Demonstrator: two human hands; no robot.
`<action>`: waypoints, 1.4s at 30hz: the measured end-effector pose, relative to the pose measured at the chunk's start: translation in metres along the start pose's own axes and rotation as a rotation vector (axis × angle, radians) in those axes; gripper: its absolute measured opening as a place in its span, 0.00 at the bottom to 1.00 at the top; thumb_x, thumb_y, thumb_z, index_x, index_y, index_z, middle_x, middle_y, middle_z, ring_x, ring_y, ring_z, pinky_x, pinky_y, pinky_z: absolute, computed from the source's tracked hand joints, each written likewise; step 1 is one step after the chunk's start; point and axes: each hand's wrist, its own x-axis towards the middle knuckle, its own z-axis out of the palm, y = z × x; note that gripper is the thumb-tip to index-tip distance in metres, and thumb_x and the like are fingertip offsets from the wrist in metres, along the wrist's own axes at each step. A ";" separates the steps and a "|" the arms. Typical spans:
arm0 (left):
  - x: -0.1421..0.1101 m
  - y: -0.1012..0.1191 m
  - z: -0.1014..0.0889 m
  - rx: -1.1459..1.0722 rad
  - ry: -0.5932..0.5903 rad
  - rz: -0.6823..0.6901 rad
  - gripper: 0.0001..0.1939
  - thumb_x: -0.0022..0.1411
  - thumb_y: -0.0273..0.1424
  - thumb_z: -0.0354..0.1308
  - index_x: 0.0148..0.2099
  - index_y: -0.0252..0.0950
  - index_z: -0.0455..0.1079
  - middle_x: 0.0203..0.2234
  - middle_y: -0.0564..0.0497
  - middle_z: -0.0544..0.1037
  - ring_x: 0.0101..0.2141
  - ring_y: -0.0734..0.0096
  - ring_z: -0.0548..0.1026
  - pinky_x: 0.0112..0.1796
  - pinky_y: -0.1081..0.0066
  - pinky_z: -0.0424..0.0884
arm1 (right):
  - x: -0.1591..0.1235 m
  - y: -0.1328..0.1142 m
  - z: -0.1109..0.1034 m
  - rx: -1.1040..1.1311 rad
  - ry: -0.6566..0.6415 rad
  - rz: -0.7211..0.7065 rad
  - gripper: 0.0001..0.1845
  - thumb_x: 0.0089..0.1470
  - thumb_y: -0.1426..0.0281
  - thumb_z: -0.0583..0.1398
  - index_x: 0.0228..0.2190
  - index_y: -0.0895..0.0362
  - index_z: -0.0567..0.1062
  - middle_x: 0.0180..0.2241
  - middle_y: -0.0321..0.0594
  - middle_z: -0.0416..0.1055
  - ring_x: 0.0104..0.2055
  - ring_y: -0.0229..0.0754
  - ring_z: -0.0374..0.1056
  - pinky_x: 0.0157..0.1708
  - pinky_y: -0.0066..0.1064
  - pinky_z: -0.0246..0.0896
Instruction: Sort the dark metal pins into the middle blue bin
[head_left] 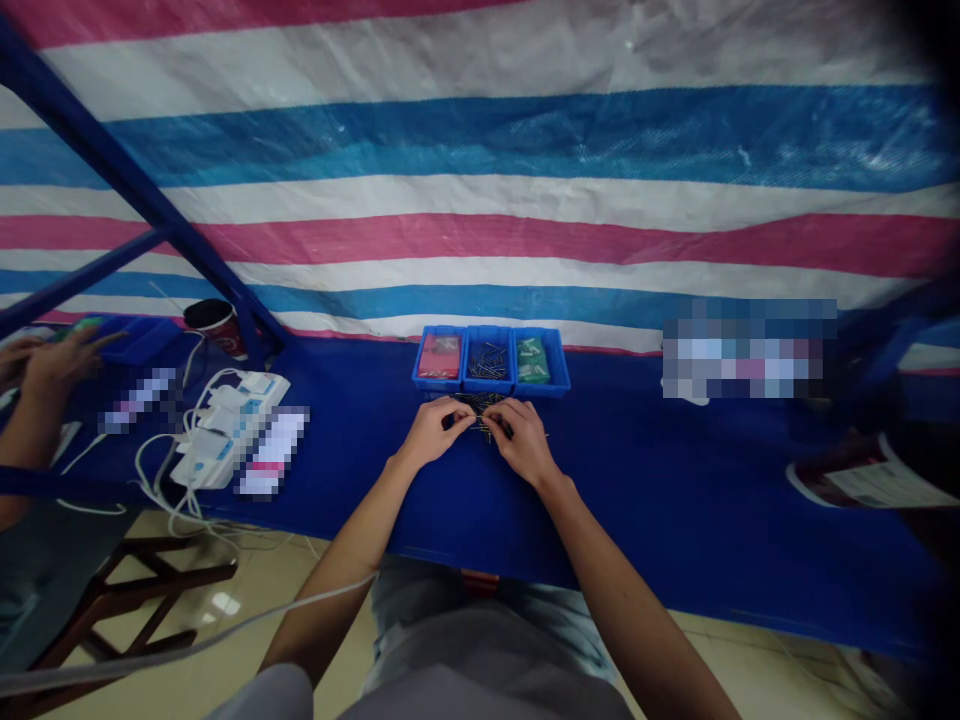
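My left hand (433, 430) is closed in a pinch, thumb against fingertips, above a small pile of dark, thin screws (481, 400) on the blue table. Facing it, my right hand (523, 436) is pinched as well. The fingertips of both hands meet at a thin, brass-tinted piece that looks like a screw (480, 422); its ends are hidden by the fingers. Just behind the pile stand three joined blue bins. Long screws (489, 362) lie in the middle bin, red packets (439, 356) in the left bin, and green packets with pale pieces (533, 360) in the right one.
White power strips (229, 425) with tangled cables and a blurred-out phone (274, 452) lie to the left. Beyond them are a dark cup (217, 325) and another person's hands (56, 365). A paper cup (874, 470) is at right. Striped sheeting (480, 235) hangs behind the table.
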 end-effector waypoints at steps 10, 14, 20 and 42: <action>0.000 0.000 0.000 0.011 -0.002 0.005 0.08 0.66 0.34 0.60 0.38 0.36 0.77 0.27 0.51 0.77 0.28 0.73 0.71 0.33 0.72 0.67 | 0.001 0.001 0.000 0.002 -0.005 0.004 0.08 0.66 0.67 0.56 0.37 0.52 0.74 0.34 0.40 0.74 0.38 0.45 0.69 0.41 0.38 0.55; 0.000 -0.001 0.001 0.018 -0.007 0.008 0.07 0.66 0.33 0.60 0.38 0.36 0.77 0.27 0.51 0.77 0.28 0.73 0.72 0.33 0.72 0.67 | 0.001 0.000 0.000 -0.011 -0.012 0.002 0.08 0.66 0.68 0.55 0.37 0.53 0.74 0.34 0.40 0.74 0.38 0.45 0.69 0.41 0.38 0.54; -0.001 -0.003 0.001 0.066 -0.027 0.010 0.08 0.67 0.34 0.59 0.38 0.36 0.76 0.29 0.51 0.78 0.30 0.72 0.73 0.35 0.71 0.68 | 0.000 0.001 0.001 -0.017 -0.008 0.000 0.09 0.67 0.67 0.54 0.36 0.53 0.74 0.34 0.40 0.74 0.38 0.44 0.69 0.41 0.38 0.54; -0.001 0.002 0.002 0.103 -0.068 0.002 0.09 0.70 0.34 0.55 0.40 0.36 0.74 0.32 0.49 0.78 0.33 0.70 0.75 0.38 0.70 0.70 | 0.001 0.002 0.002 -0.095 -0.031 0.020 0.16 0.69 0.66 0.50 0.31 0.55 0.71 0.31 0.39 0.72 0.34 0.42 0.66 0.39 0.36 0.51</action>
